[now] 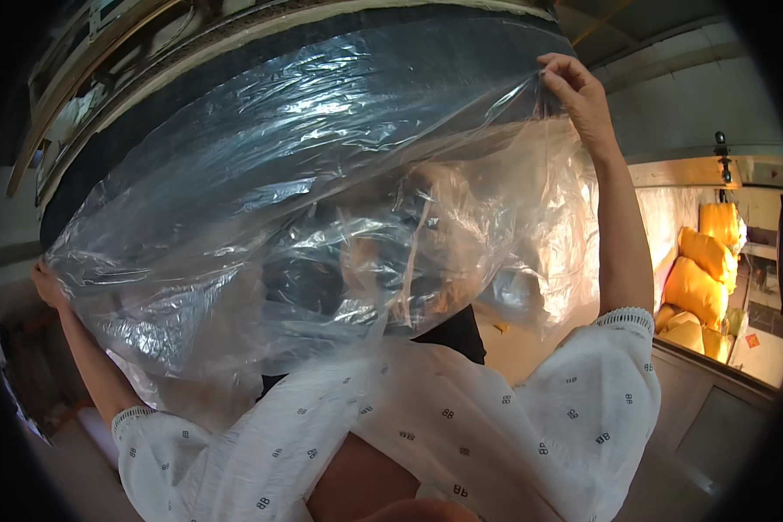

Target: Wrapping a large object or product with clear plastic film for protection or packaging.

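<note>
A large sheet of clear plastic film (313, 174) is stretched between my two hands, wrinkled and shiny. My left hand (50, 284), low at the far left, is closed on one edge of it. Raised at the upper right, my right hand (578, 91) pinches another edge between thumb and fingers. Folds run from one grip to the other, and the lower part hangs in front of my body. Behind the film lies a dark surface (487, 39), partly seen through it. Whether the film touches that surface I cannot tell.
Wooden rails (104, 65) run along the upper left, beside the dark surface's pale edge. On the right, several yellow sacks (700, 278) are piled in a lit area beyond an opening. A pale cabinet-like panel (722, 435) stands at the lower right.
</note>
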### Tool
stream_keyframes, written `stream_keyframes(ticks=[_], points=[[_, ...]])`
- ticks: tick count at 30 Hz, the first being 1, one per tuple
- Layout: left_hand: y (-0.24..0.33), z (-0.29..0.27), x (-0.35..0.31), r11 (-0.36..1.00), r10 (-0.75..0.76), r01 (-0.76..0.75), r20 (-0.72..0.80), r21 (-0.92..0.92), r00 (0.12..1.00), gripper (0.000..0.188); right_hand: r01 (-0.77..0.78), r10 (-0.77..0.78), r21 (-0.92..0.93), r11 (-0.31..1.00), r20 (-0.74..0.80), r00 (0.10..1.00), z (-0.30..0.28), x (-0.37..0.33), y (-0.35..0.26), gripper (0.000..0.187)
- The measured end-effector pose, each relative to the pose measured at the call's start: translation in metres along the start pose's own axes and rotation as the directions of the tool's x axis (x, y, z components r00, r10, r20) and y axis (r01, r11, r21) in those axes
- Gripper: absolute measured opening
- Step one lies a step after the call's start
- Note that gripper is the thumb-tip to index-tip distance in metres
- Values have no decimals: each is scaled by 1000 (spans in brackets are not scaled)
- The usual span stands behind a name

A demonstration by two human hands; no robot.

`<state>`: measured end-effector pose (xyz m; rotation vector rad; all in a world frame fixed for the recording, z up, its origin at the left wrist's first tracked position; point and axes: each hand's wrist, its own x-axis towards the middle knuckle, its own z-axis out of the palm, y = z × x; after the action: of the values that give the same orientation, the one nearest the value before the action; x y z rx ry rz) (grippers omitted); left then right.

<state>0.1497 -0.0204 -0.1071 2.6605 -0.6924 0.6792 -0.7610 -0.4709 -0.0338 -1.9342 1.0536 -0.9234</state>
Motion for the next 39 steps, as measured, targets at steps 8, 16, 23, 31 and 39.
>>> stream_keyframes(ticks=[8, 16, 23, 31, 39], points=[[-47, 4, 3, 857, -193, 100, -135, -506, 972, 42, 119, -180, -353, 928, -145, 973, 51, 55, 15, 15], [-84, -129, -78, 618, -207, 233, 130, -751, 970, 39, 108, -193, -430, 896, -160, 968, 63, 81, 19, 16], [-97, -147, -158, 381, -368, 537, 409, -752, 835, 29, 274, -257, -277, 921, 97, 961, 56, 117, 43, 20], [30, -131, -38, -72, -505, 277, 274, -958, 819, 33, 86, 49, 380, 921, -333, 942, 9, 163, -8, 33], [134, 10, -19, 730, -144, 16, -130, -683, 981, 31, 72, -187, -298, 952, -378, 907, 5, 144, 103, 29]])
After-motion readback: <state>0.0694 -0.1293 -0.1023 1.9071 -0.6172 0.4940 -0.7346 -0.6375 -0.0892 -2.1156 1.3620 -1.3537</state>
